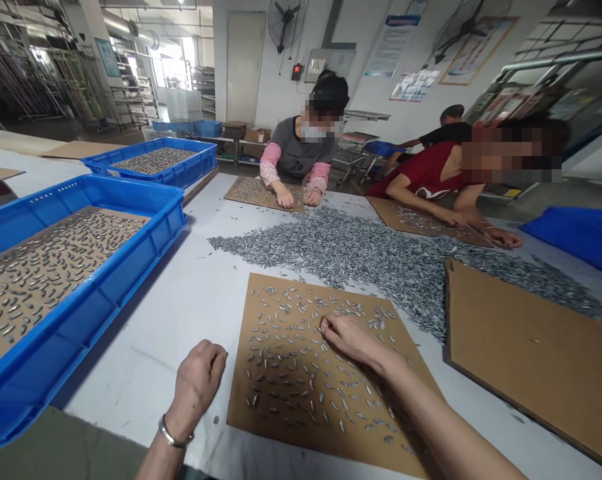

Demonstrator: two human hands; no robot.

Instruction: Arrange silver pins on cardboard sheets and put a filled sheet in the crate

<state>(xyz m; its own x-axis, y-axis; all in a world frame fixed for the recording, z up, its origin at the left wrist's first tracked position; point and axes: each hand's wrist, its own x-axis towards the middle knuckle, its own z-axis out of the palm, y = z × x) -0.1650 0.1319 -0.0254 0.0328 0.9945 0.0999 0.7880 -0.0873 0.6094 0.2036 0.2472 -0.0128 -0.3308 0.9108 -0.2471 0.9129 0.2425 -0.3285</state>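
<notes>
A brown cardboard sheet lies on the white table, with many small silvery metal pieces spread over it. My right hand is over its upper middle, fingers pinched and pointing down at the pieces; whatever is between the fingertips is too small to make out. Left of the sheet, my left hand rests closed on the tabletop, a metal bangle on its wrist; its fingertips are curled under and hidden. Beyond the sheet spreads a large heap of the same grey pieces.
Blue trays holding boards of pieces stand along the left. A stack of cardboard lies at the right. Across the table, a person in grey and a person in red work over cardboard sheets. Blue plastic sits at the far right.
</notes>
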